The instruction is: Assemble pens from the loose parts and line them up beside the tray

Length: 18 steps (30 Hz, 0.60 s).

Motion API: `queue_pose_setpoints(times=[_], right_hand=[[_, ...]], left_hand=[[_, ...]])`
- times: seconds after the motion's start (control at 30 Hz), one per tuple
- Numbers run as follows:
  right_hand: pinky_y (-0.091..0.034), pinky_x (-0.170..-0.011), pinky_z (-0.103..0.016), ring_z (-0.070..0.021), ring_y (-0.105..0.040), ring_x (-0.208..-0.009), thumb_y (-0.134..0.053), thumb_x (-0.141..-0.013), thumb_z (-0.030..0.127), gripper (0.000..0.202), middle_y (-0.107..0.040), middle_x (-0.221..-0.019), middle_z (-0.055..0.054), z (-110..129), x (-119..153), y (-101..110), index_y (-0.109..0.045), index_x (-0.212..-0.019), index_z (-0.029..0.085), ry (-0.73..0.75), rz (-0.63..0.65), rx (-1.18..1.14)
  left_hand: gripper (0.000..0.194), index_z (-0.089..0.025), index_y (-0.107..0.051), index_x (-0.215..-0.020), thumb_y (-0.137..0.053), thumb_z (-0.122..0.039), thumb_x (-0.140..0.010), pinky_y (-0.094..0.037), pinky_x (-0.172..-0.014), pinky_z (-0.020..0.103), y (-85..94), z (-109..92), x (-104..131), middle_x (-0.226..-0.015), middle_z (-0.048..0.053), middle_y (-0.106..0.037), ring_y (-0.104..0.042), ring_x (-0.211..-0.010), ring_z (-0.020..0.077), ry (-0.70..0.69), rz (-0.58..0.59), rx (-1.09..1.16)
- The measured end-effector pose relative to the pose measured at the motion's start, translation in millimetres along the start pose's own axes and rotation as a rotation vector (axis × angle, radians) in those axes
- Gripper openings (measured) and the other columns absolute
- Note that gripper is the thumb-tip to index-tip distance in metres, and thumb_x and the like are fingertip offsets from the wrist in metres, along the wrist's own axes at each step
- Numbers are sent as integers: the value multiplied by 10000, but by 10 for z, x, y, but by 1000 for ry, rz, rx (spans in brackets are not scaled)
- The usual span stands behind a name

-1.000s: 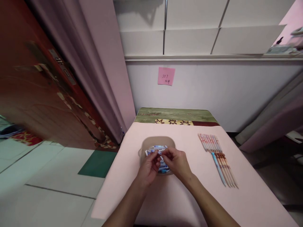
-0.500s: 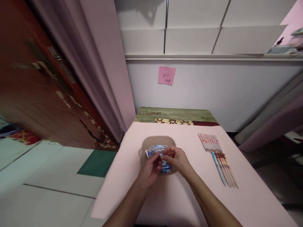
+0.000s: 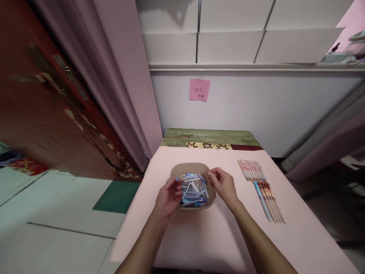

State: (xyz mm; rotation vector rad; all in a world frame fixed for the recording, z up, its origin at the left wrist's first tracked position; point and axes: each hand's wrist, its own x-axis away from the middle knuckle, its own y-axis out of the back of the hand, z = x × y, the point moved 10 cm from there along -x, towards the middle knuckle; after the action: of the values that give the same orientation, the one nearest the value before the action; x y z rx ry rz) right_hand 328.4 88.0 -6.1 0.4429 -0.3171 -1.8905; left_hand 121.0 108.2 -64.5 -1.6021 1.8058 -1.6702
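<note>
Beige container point(image 3: 189, 168): on the pink cover point(image 3: 228, 239), between the two hands; left wall beside the left hand's fingertips, right wall beside the right hand's.
Blue pens and thin white sticks point(image 3: 194, 192): piled loosely inside the container, between the hands.
Left hand point(image 3: 169, 196): thumb and forefinger pinch a small blue piece point(image 3: 177, 179); remaining fingers curled.
Right hand point(image 3: 224, 185): thumb and forefinger drawn together; cannot tell whether anything is gripped.
Light blue pen point(image 3: 262, 201): to the right of the right hand, well apart from it.
Brown-topped pens point(image 3: 273, 203): side by side, just right of the light blue pen.
Red-and-white pens point(image 3: 252, 170): aligned in a row, ahead and right of the right hand.
Pink note point(image 3: 199, 90): on the wall, ahead of both hands.
</note>
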Motion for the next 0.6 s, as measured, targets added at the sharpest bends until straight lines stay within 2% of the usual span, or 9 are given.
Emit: queue_pose_setpoints(times=[0.1, 0.17, 0.23, 0.4, 0.5, 0.6], right_hand=[[-437, -676, -227, -160, -638, -739, -511, -864, 281, 179, -710, -807, -36, 43, -34, -255, -670, -848, 200, 85, 142, 445], [-432, -711, -221, -163, -648, -802, -511, -854, 224, 183, -722, -877, -44, 24, -35, -488, -693, -868, 210, 112, 274, 606], [-433, -729, -215, -162, -653, -826, -528, -839, 206, 188, -726, -900, -43, 13, -29, -683, -710, -883, 222, 129, 362, 651], [-447, -774, -247, -193, -646, -937, -560, -821, 199, 246, -689, -1054, -46, 26, -6, -1040, -714, -994, 281, 182, 468, 723], [-466, -732, -260, -202, -657, -906, -497, -865, 186, 280, -671, -1076, -57, 39, 20, -1195, -707, -1015, 294, 206, 510, 771], [-477, -702, -270, -213, -667, -856, -436, -901, 178, 296, -665, -1049, -101, 34, 32, -1282, -713, -986, 236, 205, 528, 824]], left_hand=[[112, -104, -590, -758, -538, -137, -851, -369, -387, 152, -13, 53, 12, -719, 66, -610, -486, -518, 75, -5, 14, -34], [92, -113, -592, -767, -555, -144, -846, -367, -394, 153, -48, 37, 22, -722, 58, -609, -484, -519, 74, -27, 38, -27], [85, -121, -589, -769, -572, -158, -844, -361, -391, 153, -84, -20, 31, -720, 49, -606, -477, -515, 71, -58, 58, -11], [114, -128, -582, -757, -584, -194, -850, -358, -377, 143, -70, -132, 44, -695, 33, -599, -464, -491, 58, -105, 27, 33], [105, -124, -588, -769, -569, -177, -858, -351, -367, 137, -36, -31, 58, -699, 40, -612, -459, -474, 52, -58, -12, 51], [116, -115, -594, -788, -540, -172, -874, -346, -355, 142, -11, 135, 84, -718, 62, -634, -471, -468, 59, 53, -59, 45]])
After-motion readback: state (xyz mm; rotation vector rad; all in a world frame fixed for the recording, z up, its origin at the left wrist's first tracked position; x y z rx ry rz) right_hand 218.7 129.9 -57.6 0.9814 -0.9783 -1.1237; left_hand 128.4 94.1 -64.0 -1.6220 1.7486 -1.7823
